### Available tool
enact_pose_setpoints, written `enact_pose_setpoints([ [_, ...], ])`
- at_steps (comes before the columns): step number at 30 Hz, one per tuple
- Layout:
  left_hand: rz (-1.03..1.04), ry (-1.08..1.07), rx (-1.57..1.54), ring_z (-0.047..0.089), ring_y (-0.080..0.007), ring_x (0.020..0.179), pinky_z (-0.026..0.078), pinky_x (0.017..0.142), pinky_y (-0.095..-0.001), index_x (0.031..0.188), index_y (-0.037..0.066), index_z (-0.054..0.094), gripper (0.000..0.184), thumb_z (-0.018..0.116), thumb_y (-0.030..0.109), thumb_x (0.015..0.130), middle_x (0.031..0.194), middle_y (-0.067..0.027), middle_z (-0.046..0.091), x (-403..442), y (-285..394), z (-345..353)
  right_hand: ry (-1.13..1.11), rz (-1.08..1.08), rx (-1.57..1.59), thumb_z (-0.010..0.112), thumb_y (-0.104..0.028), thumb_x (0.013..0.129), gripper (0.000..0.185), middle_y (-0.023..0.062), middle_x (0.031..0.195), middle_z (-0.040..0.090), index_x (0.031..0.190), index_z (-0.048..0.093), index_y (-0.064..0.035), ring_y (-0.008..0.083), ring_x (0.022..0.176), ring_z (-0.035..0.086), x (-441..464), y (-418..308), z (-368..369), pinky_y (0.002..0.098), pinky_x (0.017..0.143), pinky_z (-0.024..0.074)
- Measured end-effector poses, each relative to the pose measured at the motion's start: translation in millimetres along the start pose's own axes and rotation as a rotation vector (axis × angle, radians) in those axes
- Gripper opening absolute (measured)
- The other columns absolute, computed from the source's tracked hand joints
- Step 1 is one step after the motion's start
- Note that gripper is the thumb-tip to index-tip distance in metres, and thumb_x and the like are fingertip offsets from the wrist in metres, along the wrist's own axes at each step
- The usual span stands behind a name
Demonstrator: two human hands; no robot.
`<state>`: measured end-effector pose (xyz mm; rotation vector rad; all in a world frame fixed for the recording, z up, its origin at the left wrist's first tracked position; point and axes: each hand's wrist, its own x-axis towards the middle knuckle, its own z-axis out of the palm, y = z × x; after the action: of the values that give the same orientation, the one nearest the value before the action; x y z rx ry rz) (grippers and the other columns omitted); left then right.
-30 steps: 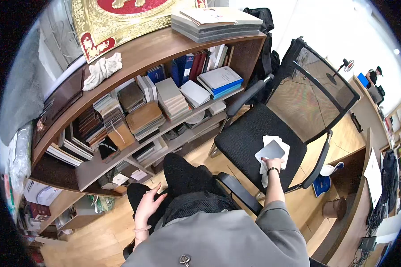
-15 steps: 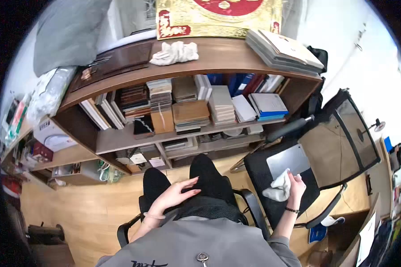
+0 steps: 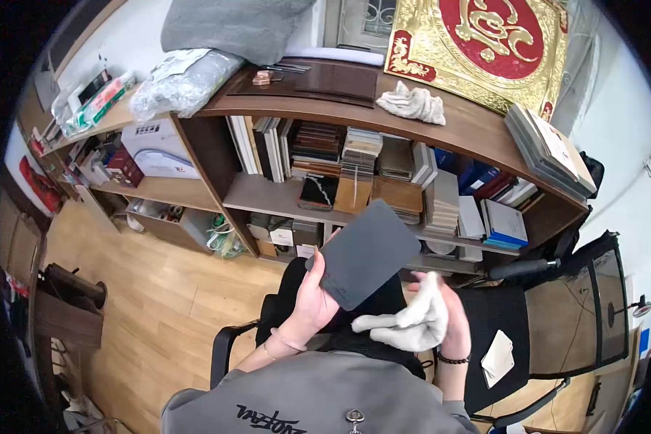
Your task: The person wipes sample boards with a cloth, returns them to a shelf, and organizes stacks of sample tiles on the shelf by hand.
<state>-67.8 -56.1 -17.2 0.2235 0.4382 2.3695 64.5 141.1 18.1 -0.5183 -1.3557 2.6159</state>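
Observation:
My left hand (image 3: 317,298) grips the lower left edge of a flat dark grey panel (image 3: 372,253) with rounded corners, the thumb lying on its face. The panel is tilted above my lap, and faint small marks show near its lower corner. A crumpled white cloth (image 3: 421,322) is bunched in my right hand (image 3: 452,318), just right of the panel's lower end and apart from it. Some right fingers are hidden behind the cloth. On the black chair seat (image 3: 477,318) to my right lies a small white paper-like item (image 3: 498,358).
Ahead stands a brown bookcase (image 3: 477,130) filled with books and sample boards. On its top are another white cloth (image 3: 412,103), a gold-and-red plaque (image 3: 477,43) and a stack of boards (image 3: 550,148). A plastic-wrapped bundle (image 3: 184,81) lies at the left.
The grey panel seen lying on the chair is now in my left hand above my lap. My right hand has moved left with the cloth. The view has turned left.

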Motion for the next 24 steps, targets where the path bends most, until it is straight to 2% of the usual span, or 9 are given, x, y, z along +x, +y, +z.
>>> enact_pose_setpoints([
  [2,0.032,0.006,-0.005,0.028,-0.0254,0.13,0.026,0.106,-0.0422,0.139,0.011,0.02,0.054,0.026,0.041,0.095,0.142,-0.0112,0.025,-3.6,6.6,6.4,0.003,-0.046,0.039,0.043,-0.021,0.092,0.034,0.0152,0.104,0.059,0.116,0.048,0.0021,0.0218,0.094,0.059,-2.2,-13.9,-2.1,0.0323,0.084,0.0478],
  [4,0.059,0.007,-0.023,0.026,-0.0253,0.13,0.024,0.107,-0.0421,0.139,0.011,0.02,0.055,0.023,0.043,0.095,0.142,-0.011,0.024,-7.5,7.3,18.9,-0.044,-0.343,0.368,0.038,-0.025,0.092,0.038,0.0141,0.114,0.055,0.118,0.047,0.0014,0.0232,0.106,0.053,-11.3,-40.0,19.6,0.0371,0.092,0.0426],
  [7,0.074,-0.059,0.036,0.026,-0.025,0.131,0.023,0.107,-0.0414,0.139,0.01,0.021,0.056,0.023,0.043,0.094,0.142,-0.011,0.024,-12.1,-4.5,35.8,0.124,-0.706,0.148,0.036,-0.024,0.094,0.041,0.0135,0.124,0.049,0.129,0.038,-0.0038,0.0251,0.112,0.049,14.0,-30.0,38.5,0.0359,0.094,0.0397],
  [11,0.152,-0.131,0.26,0.025,-0.0241,0.131,0.022,0.108,-0.0402,0.139,0.007,0.019,0.059,0.021,0.045,0.094,0.143,-0.0108,0.024,-17.8,-18.4,34.6,0.28,-1.162,-1.528,0.053,-0.017,0.083,0.038,0.0134,0.134,0.041,0.119,0.052,-0.0034,0.035,0.124,0.036,35.4,7.9,83.8,0.0457,0.102,0.0271],
  [13,0.196,-0.142,0.364,0.025,-0.0237,0.131,0.021,0.108,-0.0397,0.139,0.006,0.019,0.06,0.02,0.046,0.094,0.143,-0.0107,0.024,-21.3,-17.9,21.6,0.029,-0.987,-1.314,0.057,-0.013,0.08,0.031,0.0096,0.133,0.042,0.11,0.058,-0.0036,0.037,0.128,0.029,29.9,30.9,101.1,0.0451,0.103,0.0262],
  [17,0.061,-0.208,0.332,0.026,-0.0215,0.13,0.022,0.108,-0.0377,0.138,0.006,0.018,0.058,0.023,0.043,0.095,0.141,-0.0095,0.027,-24.2,-0.4,-17.0,-0.247,-1.138,-1.457,0.059,-0.01,0.078,0.038,0.0109,0.131,0.045,0.115,0.056,-0.0033,0.0384,0.128,0.028,23.6,42.8,92.5,0.0453,0.104,0.0259],
  [18,0.056,-0.154,0.268,0.027,-0.0215,0.13,0.022,0.108,-0.0377,0.138,0.005,0.019,0.057,0.023,0.043,0.095,0.141,-0.0096,0.027,-24.7,-3.8,-3.8,-0.248,-1.135,-1.454,0.059,-0.01,0.078,0.038,0.0109,0.131,0.045,0.115,0.056,-0.0033,0.0384,0.128,0.028,29.2,38.6,90.4,0.0453,0.104,0.0259],
  [21,0.047,-0.053,0.134,0.027,-0.0217,0.13,0.021,0.108,-0.0377,0.138,0.005,0.019,0.056,0.024,0.042,0.095,0.14,-0.0098,0.028,-24.4,-13.0,23.0,0.241,-1.123,-1.323,0.06,-0.008,0.076,0.041,0.0121,0.129,0.047,0.116,0.055,-0.0024,0.0396,0.127,0.029,59.3,11.0,87.9,0.0461,0.103,0.0265],
  [24,0.133,-0.012,0.273,0.024,-0.0235,0.131,0.02,0.108,-0.039,0.138,0.005,0.018,0.064,0.016,0.049,0.093,0.143,-0.0101,0.024,-25.0,-16.1,27.6,-0.073,-1.097,-1.401,0.059,-0.005,0.075,0.042,0.0124,0.129,0.046,0.116,0.054,-0.0017,0.04,0.127,0.03,29.3,31.5,97.9,0.0463,0.103,0.027],
])
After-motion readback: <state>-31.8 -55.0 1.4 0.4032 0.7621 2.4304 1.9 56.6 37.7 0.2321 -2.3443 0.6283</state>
